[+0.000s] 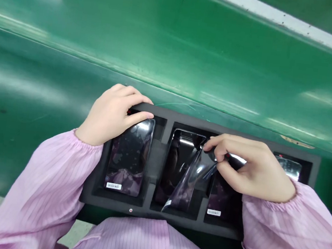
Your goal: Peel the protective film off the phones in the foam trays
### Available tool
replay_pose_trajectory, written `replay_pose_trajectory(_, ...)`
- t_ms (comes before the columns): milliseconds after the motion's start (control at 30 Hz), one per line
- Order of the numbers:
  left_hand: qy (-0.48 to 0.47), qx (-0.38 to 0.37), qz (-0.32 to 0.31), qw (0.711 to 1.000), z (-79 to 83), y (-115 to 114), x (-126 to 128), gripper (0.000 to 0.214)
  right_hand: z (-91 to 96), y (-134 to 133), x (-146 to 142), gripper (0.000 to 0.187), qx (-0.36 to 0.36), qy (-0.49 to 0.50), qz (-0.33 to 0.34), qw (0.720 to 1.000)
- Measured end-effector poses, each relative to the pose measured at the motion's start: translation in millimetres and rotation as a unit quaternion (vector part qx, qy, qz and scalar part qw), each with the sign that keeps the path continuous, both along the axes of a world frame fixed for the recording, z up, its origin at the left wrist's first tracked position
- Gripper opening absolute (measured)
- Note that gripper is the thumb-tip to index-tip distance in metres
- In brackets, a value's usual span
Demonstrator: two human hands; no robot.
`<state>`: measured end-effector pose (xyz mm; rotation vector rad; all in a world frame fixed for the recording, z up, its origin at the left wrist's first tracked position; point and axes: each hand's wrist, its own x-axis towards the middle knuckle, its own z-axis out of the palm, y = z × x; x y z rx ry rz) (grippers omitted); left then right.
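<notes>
A black foam tray [157,147] with several pockets lies at the near edge of a green conveyor belt [175,49]. Each pocket holds a dark glossy phone. My left hand [111,113] rests on the tray's far left corner, fingers over the top of the left phone [128,158]. My right hand [248,165] pinches a clear protective film [188,179] between thumb and fingers; the film is lifted diagonally off the middle phone [178,158]. A third phone [223,200] lies partly under my right wrist.
A fourth phone [289,168] shows at the tray's far right end. A white rail [287,22] runs along the belt's far side. My pink striped sleeves and lap [145,243] fill the bottom of the view.
</notes>
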<state>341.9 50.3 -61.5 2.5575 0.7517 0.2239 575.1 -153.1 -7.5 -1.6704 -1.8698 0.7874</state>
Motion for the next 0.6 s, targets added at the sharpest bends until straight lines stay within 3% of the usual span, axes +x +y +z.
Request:
replay_pose_trajectory(267, 0.007, 0.0, 0.002, 1.0, 1.7, -1, 0, 0.032, -4.2, -1, -1, 0.027, 0.02, -0.014, -0.027, 0.999)
replay_pose_trajectory(367, 0.009, 0.008, -0.005, 1.0, 2.5, -1, 0, 0.034, -7.8, 1, -9, 0.034, 0.06, -0.051, 0.006, 0.997)
replay_pose_trajectory(533, 0.024, 0.022, -0.016, 0.999, 5.1, -2, 2, 0.036, -7.7, 2, -33, 0.016, 0.098, -0.097, 0.08, 0.987)
replay_pose_trajectory(600, 0.024, 0.027, -0.018, 0.999, 5.8, -2, 2, 0.035, -7.5, 0, -46, 0.02, 0.106, -0.086, 0.098, 0.986)
